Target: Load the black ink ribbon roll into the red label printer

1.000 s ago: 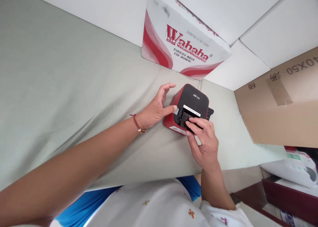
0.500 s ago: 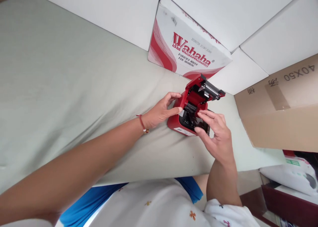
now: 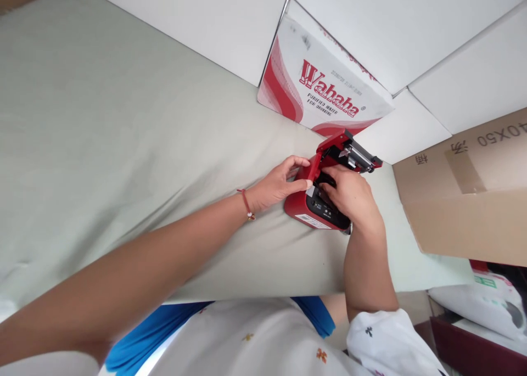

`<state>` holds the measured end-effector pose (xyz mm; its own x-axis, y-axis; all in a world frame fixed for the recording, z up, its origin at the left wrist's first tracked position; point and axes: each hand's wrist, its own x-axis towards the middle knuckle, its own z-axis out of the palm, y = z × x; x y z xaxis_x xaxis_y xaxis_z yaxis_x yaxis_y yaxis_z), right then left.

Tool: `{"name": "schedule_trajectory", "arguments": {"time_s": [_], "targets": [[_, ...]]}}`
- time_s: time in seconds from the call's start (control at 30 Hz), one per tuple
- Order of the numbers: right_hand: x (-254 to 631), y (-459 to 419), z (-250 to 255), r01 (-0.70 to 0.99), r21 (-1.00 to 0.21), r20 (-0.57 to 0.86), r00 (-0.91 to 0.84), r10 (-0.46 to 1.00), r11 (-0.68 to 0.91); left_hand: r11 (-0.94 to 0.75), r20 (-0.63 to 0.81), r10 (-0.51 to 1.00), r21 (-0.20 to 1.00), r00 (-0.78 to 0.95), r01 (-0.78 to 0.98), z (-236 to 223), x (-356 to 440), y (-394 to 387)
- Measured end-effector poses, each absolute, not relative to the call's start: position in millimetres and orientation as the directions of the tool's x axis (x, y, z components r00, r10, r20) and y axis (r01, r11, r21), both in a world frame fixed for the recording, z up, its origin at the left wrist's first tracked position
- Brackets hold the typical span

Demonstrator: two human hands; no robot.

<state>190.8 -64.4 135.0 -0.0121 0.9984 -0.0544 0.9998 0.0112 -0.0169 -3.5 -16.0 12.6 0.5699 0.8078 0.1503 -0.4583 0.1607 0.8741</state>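
A red label printer [image 3: 294, 203] stands on the cloth with its hinged lid [image 3: 354, 153] raised, showing a metal-and-black mechanism under it. My left hand [image 3: 280, 185] grips the printer's left side, thumb on the near rim and fingers behind. My right hand [image 3: 354, 195] reaches into the open bay from the right. Its thumb and fingers close around a black ribbon roll [image 3: 326, 179], mostly hidden by the hand. A black panel with small printed marks [image 3: 325, 208] shows at the printer's near end, above a white label [image 3: 313, 221].
A white and red Wahaha water carton [image 3: 329, 90] stands just behind the printer, against white boxes [image 3: 465, 30]. On the right sits a brown cardboard box [image 3: 465, 200]. The pale green cloth [image 3: 123, 123] covers the surface, its edge close to my body.
My right hand has moved further into the printer bay, and the dark film that hung over the near panel no longer covers it. My left hand keeps its hold on the side.
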Motion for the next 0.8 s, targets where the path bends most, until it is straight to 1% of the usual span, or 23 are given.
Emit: {"name": "schedule_trajectory", "arguments": {"time_s": [0.03, 0.1, 0.23, 0.3, 0.37, 0.4, 0.47, 0.53, 0.6, 0.63, 0.7, 0.8], "targets": [[189, -63, 136, 0.999, 0.033, -0.080, 0.007, 0.997, -0.005, 0.163, 0.150, 0.808, 0.872, 0.570, -0.462, 13, -3, -16], [188, -60, 137, 0.995, 0.086, -0.116, 0.054, 0.992, -0.044, 0.169, 0.151, 0.804, 0.869, 0.576, -0.465, 14, -3, -16], [191, -59, 134, 0.992, 0.092, -0.107, 0.100, 0.989, -0.090, 0.173, 0.149, 0.800, 0.870, 0.581, -0.461, 14, -3, -16], [193, -64, 133, 0.992, 0.063, -0.071, 0.117, 0.991, -0.113, 0.176, 0.147, 0.801, 0.869, 0.580, -0.463, 14, -4, -16], [193, -75, 134, 0.989, -0.035, 0.000, 0.145, 0.989, -0.145, 0.176, 0.146, 0.801, 0.870, 0.581, -0.461, 15, -4, -17], [192, -83, 136, 0.980, -0.118, 0.036, 0.165, 0.986, -0.159, 0.175, 0.144, 0.802, 0.871, 0.580, -0.458, 15, -4, -17], [192, -101, 140, 0.930, -0.325, 0.091, 0.209, 0.974, -0.170, 0.178, 0.132, 0.805, 0.876, 0.578, -0.449, 16, -5, -17], [195, -122, 144, 0.838, -0.525, 0.128, 0.251, 0.960, -0.149, 0.191, 0.121, 0.803, 0.875, 0.584, -0.444, 18, -5, -18], [205, -142, 145, 0.732, -0.673, 0.192, 0.311, 0.931, -0.106, 0.205, 0.115, 0.796, 0.872, 0.594, -0.444, 19, -6, -18], [213, -151, 145, 0.686, -0.722, 0.219, 0.348, 0.912, -0.089, 0.209, 0.112, 0.794, 0.873, 0.598, -0.441, 19, -6, -18], [234, -168, 141, 0.613, -0.783, 0.220, 0.430, 0.876, -0.104, 0.206, 0.107, 0.793, 0.879, 0.599, -0.430, 19, -7, -17], [269, -186, 133, 0.565, -0.796, 0.149, 0.531, 0.835, -0.217, 0.184, 0.106, 0.797, 0.895, 0.594, -0.407, 18, -7, -16]]}}
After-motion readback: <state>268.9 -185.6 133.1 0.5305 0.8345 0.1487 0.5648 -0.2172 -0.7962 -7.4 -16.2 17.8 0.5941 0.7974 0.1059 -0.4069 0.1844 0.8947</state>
